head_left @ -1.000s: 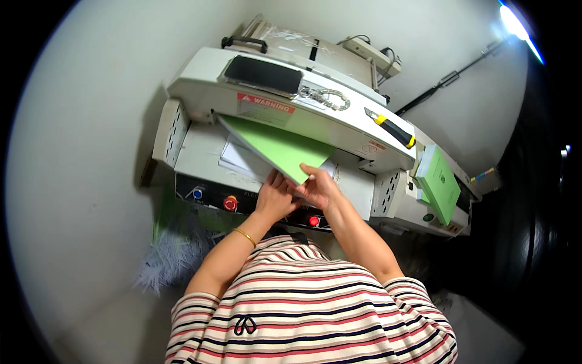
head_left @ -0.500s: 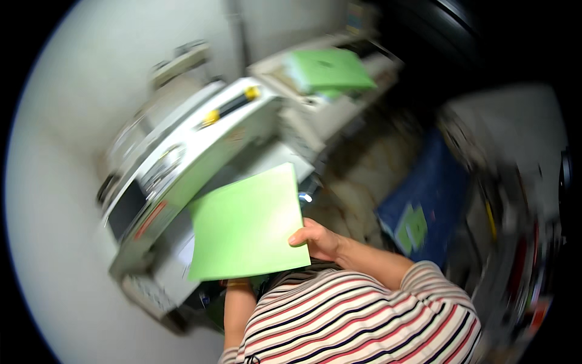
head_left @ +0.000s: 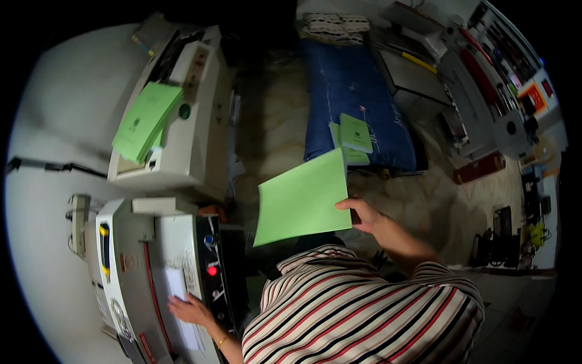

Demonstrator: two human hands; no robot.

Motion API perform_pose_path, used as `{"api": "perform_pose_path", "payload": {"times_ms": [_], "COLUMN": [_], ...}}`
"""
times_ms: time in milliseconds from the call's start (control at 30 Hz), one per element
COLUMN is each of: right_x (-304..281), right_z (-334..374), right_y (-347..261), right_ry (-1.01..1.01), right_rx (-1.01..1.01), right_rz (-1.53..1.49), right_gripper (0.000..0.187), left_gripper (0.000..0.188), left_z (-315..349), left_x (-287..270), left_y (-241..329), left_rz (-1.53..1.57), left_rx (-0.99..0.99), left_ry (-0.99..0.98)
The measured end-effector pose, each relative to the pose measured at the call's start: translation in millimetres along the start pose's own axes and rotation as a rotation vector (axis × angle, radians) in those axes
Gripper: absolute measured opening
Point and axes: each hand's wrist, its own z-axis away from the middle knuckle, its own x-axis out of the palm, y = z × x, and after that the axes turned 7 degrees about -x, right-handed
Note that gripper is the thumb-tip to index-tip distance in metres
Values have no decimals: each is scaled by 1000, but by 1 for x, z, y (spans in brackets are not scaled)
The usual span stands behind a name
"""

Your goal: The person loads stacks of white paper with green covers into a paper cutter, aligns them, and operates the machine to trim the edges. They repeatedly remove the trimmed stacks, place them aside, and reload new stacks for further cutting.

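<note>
My right hand grips the right edge of a green-covered booklet, thumb on top and the other fingers underneath. The booklet is held flat in front of my body, above the floor. Down at the left, my left hand has its fingers stretched out over a white strip of paper. That strip lies on the bed of what looks like a paper cutter; whether my fingers press on it I cannot tell. A red bar runs along the bed beside the strip.
A yellow-and-black utility knife lies on the cutter's top. Beyond it, a beige machine bears a stack of green booklets. More green booklets rest on a blue mattress. A dark red cylinder lies at the right.
My view has turned to the right, so the cutter now sits at the left. My left hand, mostly hidden before, now shows over the cutter bed. The booklet stays in my right hand.
</note>
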Motion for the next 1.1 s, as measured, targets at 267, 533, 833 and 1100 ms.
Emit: {"api": "perform_pose_path", "payload": {"times_ms": [267, 533, 833, 1100], "right_x": [-167, -362, -432, -399], "right_z": [-35, -68, -101, -138], "right_y": [-19, -44, -211, -294], "right_ry": [606, 774, 965, 955], "right_rx": [-81, 49, 142, 136], "right_rz": [188, -165, 403, 1711], "right_gripper": [50, 44, 43, 32], "left_gripper": [49, 42, 42, 27], "left_z": [27, 86, 121, 129], "left_x": [-54, -84, -79, -82], "left_y": [112, 245, 264, 297], "left_rz": [147, 278, 229, 237], "left_rx": [-18, 115, 104, 226], "left_ry": [188, 1, -99, 32]}}
